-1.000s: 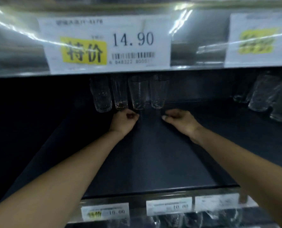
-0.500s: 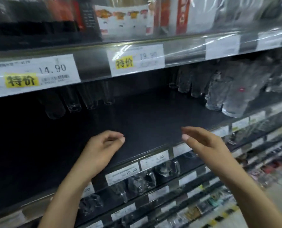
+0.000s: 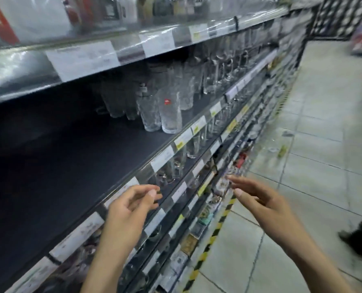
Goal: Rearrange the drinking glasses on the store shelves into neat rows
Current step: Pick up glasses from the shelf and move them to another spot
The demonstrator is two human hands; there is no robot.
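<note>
Store aisle, tiled floor right of dark shelf. Head view: drinking glasses clustered at far part of shelf, front ones near its edge, blurred. Left hand just before shelf's front lip, fingers loosely curled, holding nothing. Right hand further out from shelf, fingers extended, empty.

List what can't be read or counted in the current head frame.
- Price labels, head view: print lost to motion blur and glare.
- Rear glasses: deep in shadow, so the count is unclear.
- Red sticker on a front glass: too small to read.
- Lower-shelf glasses: partly hidden by shelf-edge tags and blurred.
- Dark shape: cut off by the right edge.
</note>
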